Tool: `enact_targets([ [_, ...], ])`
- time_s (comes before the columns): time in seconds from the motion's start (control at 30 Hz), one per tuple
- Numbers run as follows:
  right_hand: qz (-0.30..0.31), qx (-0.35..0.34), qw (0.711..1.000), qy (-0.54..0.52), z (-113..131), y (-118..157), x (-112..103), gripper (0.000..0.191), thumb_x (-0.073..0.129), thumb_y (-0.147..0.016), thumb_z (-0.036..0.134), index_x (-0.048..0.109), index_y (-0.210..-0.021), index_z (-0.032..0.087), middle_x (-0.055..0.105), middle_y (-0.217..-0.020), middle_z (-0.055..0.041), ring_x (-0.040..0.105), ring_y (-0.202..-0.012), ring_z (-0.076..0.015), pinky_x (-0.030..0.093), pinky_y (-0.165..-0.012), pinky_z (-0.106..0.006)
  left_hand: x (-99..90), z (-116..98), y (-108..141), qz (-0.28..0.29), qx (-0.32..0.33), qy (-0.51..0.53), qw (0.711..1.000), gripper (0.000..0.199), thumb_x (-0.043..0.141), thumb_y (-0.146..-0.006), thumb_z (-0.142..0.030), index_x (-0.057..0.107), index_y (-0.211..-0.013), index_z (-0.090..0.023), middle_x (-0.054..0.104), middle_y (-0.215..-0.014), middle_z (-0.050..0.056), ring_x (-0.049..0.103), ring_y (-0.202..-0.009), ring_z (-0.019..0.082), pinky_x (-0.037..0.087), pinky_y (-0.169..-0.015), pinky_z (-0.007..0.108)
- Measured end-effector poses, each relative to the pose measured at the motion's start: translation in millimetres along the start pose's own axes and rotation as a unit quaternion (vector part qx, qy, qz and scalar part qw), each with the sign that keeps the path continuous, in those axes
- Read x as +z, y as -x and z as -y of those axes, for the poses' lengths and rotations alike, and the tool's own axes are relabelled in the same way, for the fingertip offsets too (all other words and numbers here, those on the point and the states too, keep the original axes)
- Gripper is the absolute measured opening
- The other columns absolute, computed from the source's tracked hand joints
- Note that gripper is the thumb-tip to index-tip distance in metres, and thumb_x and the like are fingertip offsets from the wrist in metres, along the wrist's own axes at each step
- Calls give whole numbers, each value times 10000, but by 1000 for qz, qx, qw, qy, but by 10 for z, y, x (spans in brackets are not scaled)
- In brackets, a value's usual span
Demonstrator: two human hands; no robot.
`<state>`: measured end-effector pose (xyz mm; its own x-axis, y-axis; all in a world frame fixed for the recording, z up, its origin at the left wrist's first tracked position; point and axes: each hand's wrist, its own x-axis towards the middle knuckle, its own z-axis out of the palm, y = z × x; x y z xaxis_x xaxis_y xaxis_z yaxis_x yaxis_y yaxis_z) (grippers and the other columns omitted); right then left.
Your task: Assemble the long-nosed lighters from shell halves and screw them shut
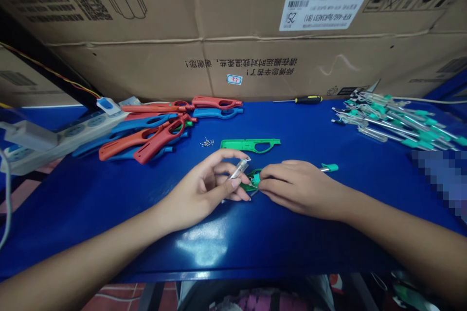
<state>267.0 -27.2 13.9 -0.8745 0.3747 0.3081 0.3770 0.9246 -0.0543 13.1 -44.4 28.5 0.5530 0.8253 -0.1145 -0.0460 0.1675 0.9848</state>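
Note:
My left hand [204, 184] is closed on a small clear fuel tank [239, 169], pinched between thumb and fingers and tilted. My right hand [299, 187] is closed over a green lighter shell half [248, 186] and a teal part of the lighter's inner mechanism [256, 180]. A metal tube with a teal tip [331, 167] sticks out beyond the right hand, and its middle is hidden. Both hands meet just above the table. Behind them lies another green lighter shell half [241, 145], with its finger loop to the right.
Red, orange and blue lighter shells [160, 136] are piled at left beside a white power strip [93, 129]. Small screws [207, 143] lie mid-table. A screwdriver [308, 100] rests at the back. Several metal-tubed lighter mechanisms [401, 121] are heaped at right. Cardboard [146, 68] stands behind.

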Motion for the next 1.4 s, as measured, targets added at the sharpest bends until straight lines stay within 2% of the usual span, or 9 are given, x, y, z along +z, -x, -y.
enact_targets([
  [0.17, 4, 12, 1000, -11, 6, -13, 2, 239, 422, -1046, 245, 652, -1054, 179, 690, -1050, -65, 618, -847, -150, 448, -724, -298, 15, 16, 5, -2, 13, -11, 1000, 327, 614, -963, -201, 499, -1268, -200, 670, -1046, 55, 737, -847, 146, 597, -794, 262],
  [0.33, 20, 25, 999, -18, 22, 2, 0, 237, 428, -1042, 233, 658, -1071, 180, 676, -1051, -52, 614, -827, -148, 435, -696, -299, 18, 28, 2, -36, 18, -41, 998, 524, 657, -913, -182, 461, -1399, -181, 675, -1011, 54, 708, -877, 161, 570, -839, 301],
  [0.5, 39, 31, 999, -15, 41, 20, -24, 236, 427, -1046, 252, 654, -1052, 187, 683, -1031, -38, 592, -717, -124, 390, -614, -285, -6, 11, -7, -81, 11, -163, 983, 313, 591, -962, -309, 645, -1218, -139, 660, -939, 43, 603, -815, 142, 504, -750, 265],
  [0.67, 18, 32, 999, -25, 33, 30, -20, 210, 448, -1042, 258, 645, -1033, 188, 690, -1024, -29, 619, -747, -124, 402, -621, -280, 10, -44, -3, -96, 17, -233, 968, 324, 470, -1019, -367, 689, -1112, -147, 622, -879, 24, 541, -732, 122, 459, -703, 254],
  [0.83, -12, 73, 991, -115, 35, 47, -16, 154, 494, -1020, 234, 637, -1050, 185, 684, -1045, -40, 656, -873, -123, 447, -669, -244, 55, -20, 6, -69, -11, -145, 987, 279, 563, -976, -319, 664, -1168, -144, 657, -915, 27, 631, -786, 122, 526, -753, 244],
  [0.93, -44, 115, 968, -217, 40, 39, -10, 106, 542, -985, 186, 640, -1019, 168, 692, -992, -40, 636, -770, -88, 468, -657, -205, 63, 23, 6, -55, -21, -89, 994, 249, 630, -931, -266, 650, -1140, -132, 694, -998, 48, 669, -868, 131, 551, -822, 249],
  [1.07, -77, 179, 929, -315, 35, 9, 14, 55, 612, -938, 188, 658, -942, 157, 684, -851, -18, 545, -551, -42, 449, -537, -174, 51, 65, -1, -56, -26, -93, 994, 251, 657, -908, -248, 658, -1125, -123, 716, -1002, 58, 680, -864, 136, 562, -826, 263],
  [1.27, -61, 258, 846, -462, 8, -39, 25, 141, 658, -918, 269, 692, -891, 135, 639, -797, -17, 587, -508, -47, 461, -455, -167, 45, 96, -12, -73, -7, -151, 986, 253, 690, -882, -271, 705, -1101, -146, 757, -1021, 59, 681, -911, 158, 541, -847, 282],
  [1.4, -74, 251, 832, -489, -22, -53, 30, 150, 673, -912, 275, 730, -921, 136, 629, -842, -24, 571, -514, -40, 443, -433, -166, 36, 95, -14, -70, 4, -199, 977, 222, 688, -887, -304, 734, -1066, -179, 762, -987, 38, 667, -853, 156, 524, -774, 277],
])
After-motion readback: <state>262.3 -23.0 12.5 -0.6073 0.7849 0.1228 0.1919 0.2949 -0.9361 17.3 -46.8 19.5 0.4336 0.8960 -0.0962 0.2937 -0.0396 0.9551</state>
